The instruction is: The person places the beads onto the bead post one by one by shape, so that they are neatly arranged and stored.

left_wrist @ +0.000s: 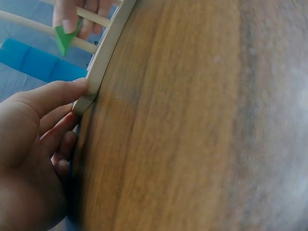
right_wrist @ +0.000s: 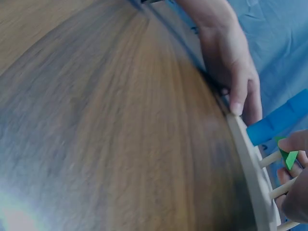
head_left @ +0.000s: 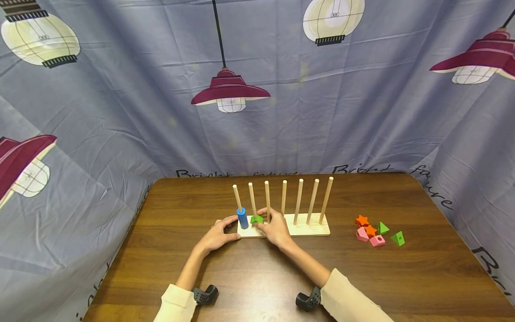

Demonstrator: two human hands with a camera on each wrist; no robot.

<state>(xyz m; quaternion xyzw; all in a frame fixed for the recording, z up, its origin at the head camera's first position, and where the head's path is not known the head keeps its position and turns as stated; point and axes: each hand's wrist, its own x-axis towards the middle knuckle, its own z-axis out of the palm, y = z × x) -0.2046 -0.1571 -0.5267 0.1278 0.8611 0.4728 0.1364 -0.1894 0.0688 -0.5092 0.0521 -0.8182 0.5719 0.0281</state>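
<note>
A wooden peg board (head_left: 310,230) with several upright pegs stands on the table. My left hand (head_left: 215,235) holds its left end, thumb at the front corner (left_wrist: 79,86) and fingers round the side. Blue cylinders (head_left: 242,219) are stacked on the leftmost peg; the left wrist view shows seams between them (left_wrist: 41,60). On the second peg sits a green triangular block (head_left: 256,219), pinched between the thumb and fingers of my right hand (head_left: 276,228). In the right wrist view this green block (right_wrist: 289,157) is above the board's base, partly covered by the fingers.
Right of the board lie loose blocks on the brown table (head_left: 249,277): orange stars (head_left: 362,220), pink blocks (head_left: 377,241) and green triangles (head_left: 398,238). A patterned grey-blue curtain (head_left: 277,134) hangs behind the table. Dark wrist devices (head_left: 206,295) sit by both sleeves.
</note>
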